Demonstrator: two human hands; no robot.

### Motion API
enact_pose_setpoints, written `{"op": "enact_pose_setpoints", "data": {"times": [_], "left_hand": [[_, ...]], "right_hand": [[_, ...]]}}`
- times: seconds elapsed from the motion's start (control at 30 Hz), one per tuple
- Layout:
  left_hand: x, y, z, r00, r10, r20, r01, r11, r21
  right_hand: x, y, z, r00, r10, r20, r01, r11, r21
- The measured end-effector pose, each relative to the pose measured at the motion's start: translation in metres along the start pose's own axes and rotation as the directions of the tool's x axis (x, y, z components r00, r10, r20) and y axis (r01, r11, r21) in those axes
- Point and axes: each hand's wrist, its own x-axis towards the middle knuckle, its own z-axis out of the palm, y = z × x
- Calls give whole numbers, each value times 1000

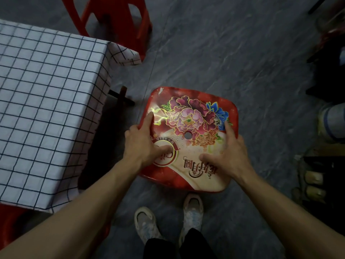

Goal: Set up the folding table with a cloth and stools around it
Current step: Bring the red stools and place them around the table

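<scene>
Just right of the white checked tablecloth, your left hand and right hand grip the red floral plastic stool by opposite seat edges.

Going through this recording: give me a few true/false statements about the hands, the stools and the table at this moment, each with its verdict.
1. The left hand and right hand hold the flower-printed stool by opposite seat edges. True.
2. The cloth is plain white. False: it is checked with dark lines and covers the table.
3. The flower-printed stool is upside down. False: its printed seat faces up.
4. A second red stool stands beyond the table's far corner. True.
5. The person is barefoot. False: light shoes show below the stool.
</scene>
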Motion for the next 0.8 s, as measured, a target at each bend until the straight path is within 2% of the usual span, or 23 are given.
{"op": "enact_pose_setpoints", "data": {"times": [0.23,0.63,0.8], "left_hand": [[-5,36,20,998,28,50,-28,1000,0],[-16,45,30,999,14,51,-15,1000,7],[-13,55,26,998,19,66,-22,999,43]], "right_hand": [[-3,30,-25,999,50,-19,-50,999,10],[4,38,-36,996,80,-28,-80,997,-12],[8,21,-42,996,87,21,-82,982,-169]]}}
